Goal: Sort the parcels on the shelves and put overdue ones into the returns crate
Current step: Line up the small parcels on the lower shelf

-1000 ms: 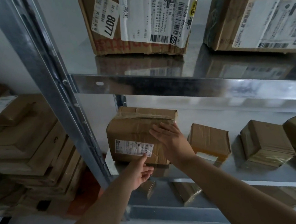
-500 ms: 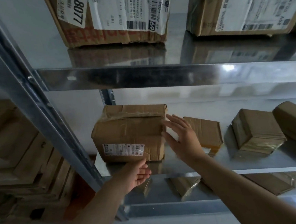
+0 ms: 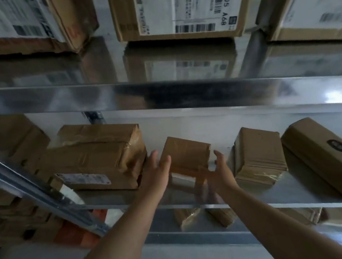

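A small brown cardboard parcel (image 3: pixel 186 154) stands tilted on the steel shelf (image 3: pixel 258 203) in the middle of the view. My left hand (image 3: pixel 155 174) is open at the parcel's left side, fingers spread, at or just off its edge. To the parcel's right, my right hand (image 3: pixel 220 172) is open too, its fingers curved toward the box without closing on it. A larger taped parcel (image 3: pixel 97 156) with a white label lies just left of my left hand. No returns crate is in view.
Two more brown parcels (image 3: pixel 257 156) (image 3: pixel 325 157) sit to the right on the same shelf. Big labelled boxes (image 3: pixel 176 8) fill the shelf above. A steel upright (image 3: pixel 35 192) slants across the left, with stacked cartons (image 3: pixel 9 146) behind it. More parcels (image 3: pixel 188 218) lie on the shelf below.
Both hands have left the large labelled parcel and moved right to either side of the small tilted parcel. The view has shifted right and closer to the shelf.
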{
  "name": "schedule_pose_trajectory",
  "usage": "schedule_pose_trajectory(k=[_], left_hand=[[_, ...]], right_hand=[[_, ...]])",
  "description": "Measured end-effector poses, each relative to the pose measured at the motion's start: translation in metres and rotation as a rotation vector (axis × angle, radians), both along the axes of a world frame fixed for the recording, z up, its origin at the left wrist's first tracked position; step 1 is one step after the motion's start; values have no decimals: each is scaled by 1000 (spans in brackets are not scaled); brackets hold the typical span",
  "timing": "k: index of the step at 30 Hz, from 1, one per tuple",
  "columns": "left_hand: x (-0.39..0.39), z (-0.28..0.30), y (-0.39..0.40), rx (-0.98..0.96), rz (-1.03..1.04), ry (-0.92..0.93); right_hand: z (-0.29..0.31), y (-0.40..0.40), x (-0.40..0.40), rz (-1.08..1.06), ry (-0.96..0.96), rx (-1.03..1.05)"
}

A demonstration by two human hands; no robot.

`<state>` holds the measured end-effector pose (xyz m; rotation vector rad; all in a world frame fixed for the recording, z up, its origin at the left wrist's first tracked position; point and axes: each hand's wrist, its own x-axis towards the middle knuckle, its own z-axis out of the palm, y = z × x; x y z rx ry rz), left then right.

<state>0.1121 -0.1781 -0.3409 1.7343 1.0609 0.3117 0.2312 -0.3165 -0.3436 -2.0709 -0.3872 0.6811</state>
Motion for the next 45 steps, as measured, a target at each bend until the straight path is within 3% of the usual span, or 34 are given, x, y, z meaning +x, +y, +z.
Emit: schedule_pose_trajectory(k=[3,7,13,21,29,34,39,45], left_hand=[[13,-9,1,-22,49,-29],[12,-19,-1,25,58,92],[3,-18,-7,-73,89,9],[-14,-7,-7,-20,27,-215],[-24,-15,-15,-355,-26,-269],[-16,-10,-4,-238,38,-187],[-9,0,2,-132,-11,-81],[-13,-1,1,-177,14,-205]], right_hand=[[6,0,8,-13,203,26],[1,-2,8,1,266,68],[-2,-4,4,39,231,91],[-5,-11,-4,162,-32,259],[-16,-19,-6,158,114,341],[-12,-21,0,67,223,400],[-10,-12,9,-41,189,270],[0,-17,11,5,178,346]])
